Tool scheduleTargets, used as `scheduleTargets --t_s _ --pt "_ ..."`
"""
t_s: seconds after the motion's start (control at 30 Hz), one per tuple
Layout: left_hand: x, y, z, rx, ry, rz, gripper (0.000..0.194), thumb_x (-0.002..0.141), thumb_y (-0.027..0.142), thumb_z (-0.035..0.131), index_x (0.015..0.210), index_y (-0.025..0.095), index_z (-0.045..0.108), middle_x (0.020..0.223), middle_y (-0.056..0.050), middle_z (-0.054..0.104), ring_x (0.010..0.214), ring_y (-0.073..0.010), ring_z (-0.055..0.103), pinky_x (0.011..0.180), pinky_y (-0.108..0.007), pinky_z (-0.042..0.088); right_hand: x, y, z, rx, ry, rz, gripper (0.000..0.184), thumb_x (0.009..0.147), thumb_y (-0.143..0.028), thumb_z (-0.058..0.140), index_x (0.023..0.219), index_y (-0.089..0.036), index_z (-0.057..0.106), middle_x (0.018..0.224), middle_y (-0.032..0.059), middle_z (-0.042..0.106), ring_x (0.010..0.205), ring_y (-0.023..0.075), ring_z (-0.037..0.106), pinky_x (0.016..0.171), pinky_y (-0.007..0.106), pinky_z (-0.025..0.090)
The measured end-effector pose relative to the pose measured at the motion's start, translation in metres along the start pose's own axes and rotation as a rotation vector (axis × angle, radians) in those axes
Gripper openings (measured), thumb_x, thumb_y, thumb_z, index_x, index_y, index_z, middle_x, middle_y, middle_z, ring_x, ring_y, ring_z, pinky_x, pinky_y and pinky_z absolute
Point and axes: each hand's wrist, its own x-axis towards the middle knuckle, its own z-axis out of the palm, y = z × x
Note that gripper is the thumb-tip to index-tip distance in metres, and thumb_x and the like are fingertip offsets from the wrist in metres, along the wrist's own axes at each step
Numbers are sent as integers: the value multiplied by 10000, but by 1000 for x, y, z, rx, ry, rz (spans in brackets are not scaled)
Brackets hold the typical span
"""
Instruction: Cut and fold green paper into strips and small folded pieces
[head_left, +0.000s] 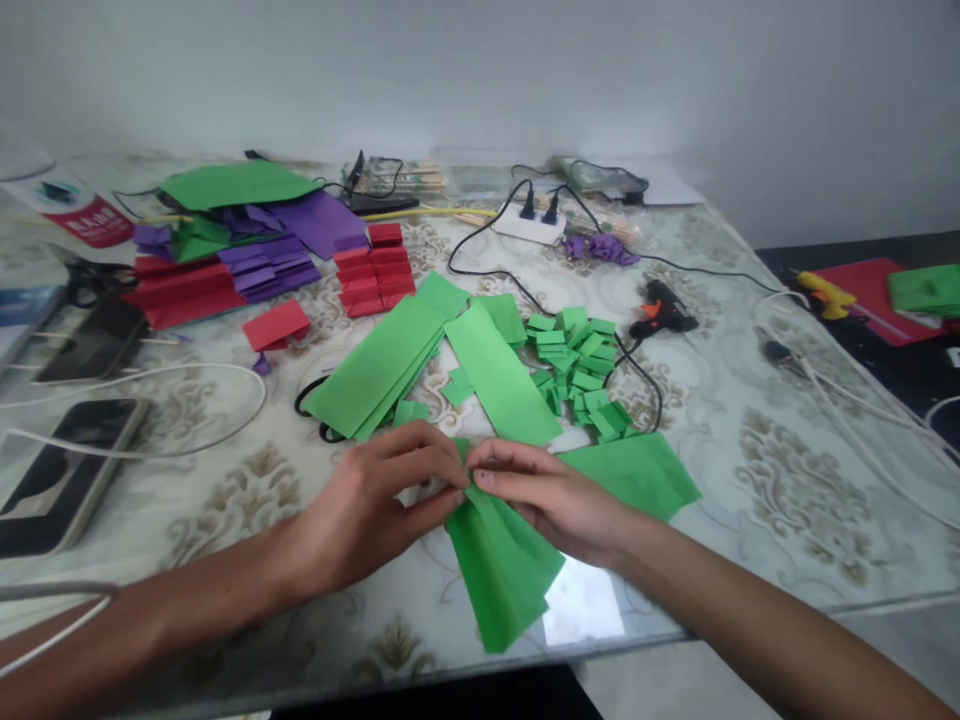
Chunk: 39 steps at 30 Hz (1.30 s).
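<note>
My left hand (pixel 375 500) and my right hand (pixel 540 490) meet at the near middle of the table, fingertips pinched together on the top end of a green paper strip (pixel 502 570). The strip hangs down toward the table's front edge and fans out below my fingers. Just beyond my hands lie long green strips (pixel 375 370), a single wide green strip (pixel 499 375) and a green sheet (pixel 637 470) under my right wrist. A heap of small folded green pieces (pixel 581 370) sits behind my right hand.
Red folded pieces (pixel 375 270), purple and red strips (pixel 225 270) and green sheets (pixel 232 185) lie at the back left. A black glue gun (pixel 664 312), a power strip (pixel 529 225) with cables, and two phones (pixel 60 470) at the left are on the patterned table (pixel 787 450).
</note>
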Motion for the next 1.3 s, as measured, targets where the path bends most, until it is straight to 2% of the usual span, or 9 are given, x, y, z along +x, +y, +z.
scheduleTargets --t_s 0.13,0.37,0.67,0.8,0.93,1.13,1.3 --pt "0 1 0 27 28 51 122 935 93 669 968 201 714 997 -52 704 881 -150 717 761 -247 588 -1 -4 2 74 22 38 219 755 -307 854 929 -214 760 964 0 663 967 159 579 885 266 416" --pt "-2 2 1 30 44 83 117 920 74 675 917 189 693 987 -51 690 860 -151 721 754 -248 588 -3 -4 1 172 7 159 276 756 -300 852 1003 -218 763 915 5 716 835 159 653 795 287 466" --pt "-3 0 2 23 32 55 120 920 67 674 930 187 678 1021 -49 672 906 -148 704 792 -252 572 -1 -3 -1 107 20 62 223 725 -279 859 931 -227 791 980 5 706 989 175 613 934 290 440" --pt "-1 0 2 8 33 -14 120 928 83 659 960 199 667 1011 -42 665 894 -149 677 769 -259 562 0 -2 -1 110 21 48 217 739 -290 847 938 -231 783 953 7 700 944 183 616 914 312 442" --pt "2 -1 1 -10 56 -109 125 910 87 664 870 195 618 949 -23 642 881 -149 644 747 -256 536 0 -2 0 33 12 -71 184 782 -271 805 961 -233 786 1011 19 711 1009 194 608 957 322 421" --pt "1 -3 -1 -60 2 -156 91 938 127 655 901 205 683 1067 -34 648 947 -144 663 827 -261 540 -1 -1 -1 -14 27 -137 193 813 -297 803 994 -238 776 970 15 696 893 166 597 855 299 436" --pt "0 -4 -1 -60 34 -126 89 946 128 668 980 210 677 1015 -25 661 943 -148 657 817 -267 538 -2 0 -1 14 44 -117 190 800 -306 818 973 -239 776 933 3 680 863 152 575 799 276 422"
